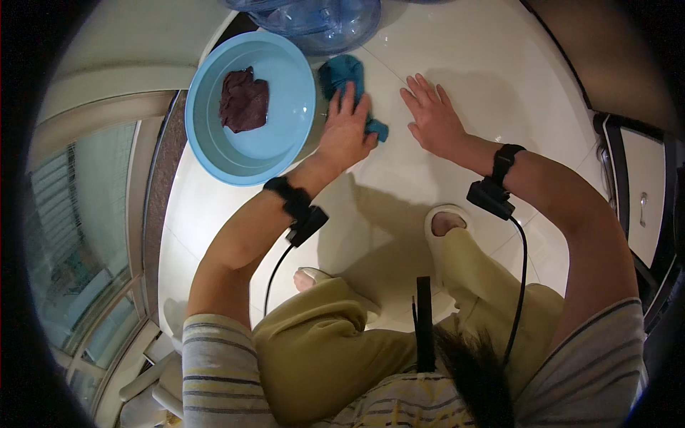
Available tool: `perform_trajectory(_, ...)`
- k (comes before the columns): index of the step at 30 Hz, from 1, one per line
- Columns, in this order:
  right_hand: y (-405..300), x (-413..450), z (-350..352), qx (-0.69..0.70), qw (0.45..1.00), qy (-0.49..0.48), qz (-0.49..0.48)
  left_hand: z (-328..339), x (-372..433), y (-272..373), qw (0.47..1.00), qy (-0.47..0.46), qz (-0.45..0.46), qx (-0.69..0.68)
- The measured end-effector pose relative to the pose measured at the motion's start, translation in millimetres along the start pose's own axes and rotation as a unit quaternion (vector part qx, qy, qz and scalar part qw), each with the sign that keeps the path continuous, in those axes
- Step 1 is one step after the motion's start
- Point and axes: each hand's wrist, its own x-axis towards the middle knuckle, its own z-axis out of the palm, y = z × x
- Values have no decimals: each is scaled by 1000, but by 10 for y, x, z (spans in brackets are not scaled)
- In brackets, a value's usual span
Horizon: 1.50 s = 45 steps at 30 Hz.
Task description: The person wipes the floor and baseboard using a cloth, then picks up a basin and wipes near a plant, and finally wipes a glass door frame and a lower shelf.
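My left hand (pixel 348 131) lies with spread fingers on a teal cloth (pixel 342 75) on the tiled floor (pixel 385 166). Part of the cloth is hidden under the fingers, and a bit of it sticks out beside the thumb. To the right, my right hand (pixel 432 115) is held palm down, fingers apart, with nothing in it; whether it touches the floor I cannot tell. A light blue plastic basin (pixel 195 125) stands to the left of the cloth. Inside the basin lies a crumpled dark maroon cloth (pixel 243 101).
Large clear-blue plastic bottles (pixel 332 24) stand beyond the basin. At the left is a framed glass door (pixel 85 214). A cabinet with a metal handle (pixel 644 208) is at the right. My slippered feet (pixel 448 222) rest on the floor below my hands.
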Motion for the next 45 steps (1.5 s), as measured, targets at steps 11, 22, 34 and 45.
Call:
perform_trajectory(11, -2, 82, -64, 123, 989, 84, 7, -108, -53, 9, 996, -20, 54, 64)
perform_trajectory(22, -546, 96, -178, 70, 988, -38, -133, -343, -450, 236, 982, -175, 63, 18)
perform_trajectory(34, -229, 434, -457, -34, 997, 64, -7, -1052, -1081, 404, 990, -107, 74, -61)
perform_trajectory(45, -775, 218, -217, -19, 990, -10, -137, -1346, -1290, 12, 932, -312, -98, -156)
